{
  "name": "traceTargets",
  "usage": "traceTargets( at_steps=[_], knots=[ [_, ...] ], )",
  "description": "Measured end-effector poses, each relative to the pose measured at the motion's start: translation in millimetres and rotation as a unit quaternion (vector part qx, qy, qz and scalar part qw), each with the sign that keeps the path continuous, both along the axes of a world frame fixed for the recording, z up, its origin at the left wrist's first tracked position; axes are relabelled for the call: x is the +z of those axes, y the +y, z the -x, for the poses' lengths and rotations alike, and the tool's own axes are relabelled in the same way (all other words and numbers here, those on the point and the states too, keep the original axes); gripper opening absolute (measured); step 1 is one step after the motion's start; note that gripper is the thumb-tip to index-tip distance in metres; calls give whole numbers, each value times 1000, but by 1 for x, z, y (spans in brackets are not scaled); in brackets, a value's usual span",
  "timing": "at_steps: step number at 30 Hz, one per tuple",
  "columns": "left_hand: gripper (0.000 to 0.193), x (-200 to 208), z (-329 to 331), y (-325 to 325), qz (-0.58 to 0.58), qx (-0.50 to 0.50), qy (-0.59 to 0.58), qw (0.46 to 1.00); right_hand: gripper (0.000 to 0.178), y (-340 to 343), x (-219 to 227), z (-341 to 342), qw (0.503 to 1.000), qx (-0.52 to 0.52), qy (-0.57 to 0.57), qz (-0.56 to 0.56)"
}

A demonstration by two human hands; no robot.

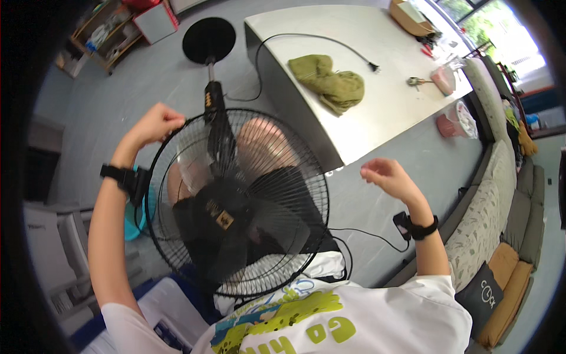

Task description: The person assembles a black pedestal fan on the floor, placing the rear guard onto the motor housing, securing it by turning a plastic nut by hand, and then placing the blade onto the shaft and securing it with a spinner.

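Observation:
A black standing fan [224,219] lies tilted across my lap, its round wire grille facing up and its pole pointing away from me. My left hand [154,125] is at the upper left of the grille, fingers closed on its rim. To the right of the fan, my right hand [389,177] hangs in the air, apart from the grille. Its fingers are loosely bent, and I see nothing in them. Behind the wires the blades show, with my knees beneath. The fan's round black base [209,40] is at the far end of the pole.
A white-topped table [377,127] stands ahead, bearing a green cloth [330,84] and a power plug [374,68] on a black cord. A pink bin [457,122] stands beyond its right corner. Along the right runs a sofa [480,221]. A turquoise basin [132,218] is by my left forearm.

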State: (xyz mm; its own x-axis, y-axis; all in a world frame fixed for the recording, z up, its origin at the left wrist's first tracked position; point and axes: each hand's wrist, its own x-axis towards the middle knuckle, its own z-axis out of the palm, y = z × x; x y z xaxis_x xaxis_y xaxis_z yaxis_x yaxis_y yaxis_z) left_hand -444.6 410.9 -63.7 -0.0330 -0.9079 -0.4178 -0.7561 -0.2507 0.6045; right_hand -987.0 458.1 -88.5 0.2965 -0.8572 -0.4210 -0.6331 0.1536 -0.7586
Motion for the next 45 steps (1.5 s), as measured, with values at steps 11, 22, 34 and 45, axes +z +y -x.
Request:
traceTargets(
  at_steps=[11,22,34,45],
  knots=[
    [22,5,21,-9,-9,26,-11,1000,27,-199,-94,165,893,-303,208,259],
    [24,-4,19,-15,7,38,-2,999,36,-286,-106,236,838,-365,352,201],
    [18,8,27,-18,10,-16,-93,995,37,-358,-153,248,823,-378,404,131],
    [26,14,20,-15,-12,8,-122,992,36,-406,-178,325,845,-178,451,225]
  ],
)
